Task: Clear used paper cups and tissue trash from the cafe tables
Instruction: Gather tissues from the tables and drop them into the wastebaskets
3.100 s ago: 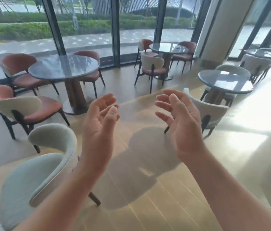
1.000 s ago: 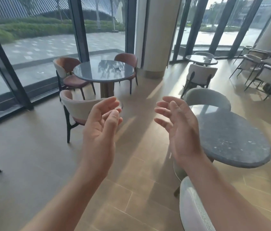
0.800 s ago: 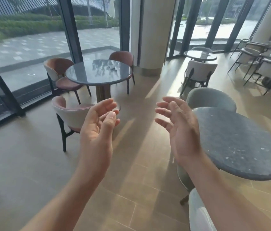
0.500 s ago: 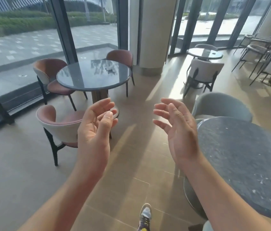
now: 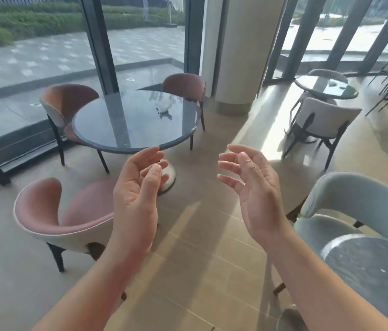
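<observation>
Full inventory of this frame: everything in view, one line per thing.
window table: 1, dark glossy, round, centre-left
small crumpled item: 1, pale, on the window table; too blurred to identify
pink chairs: 3, around the window table
column: 1, cream, centre back
far table: 1, dark, round, right back; small pale bits on it
white-backed chair: 1, in front of the far table
blue-grey chair: 1, right foreground
speckled table: 1, grey, lower right
left hand: 1, open, holding nothing
right hand: 1, open, holding nothing
</observation>
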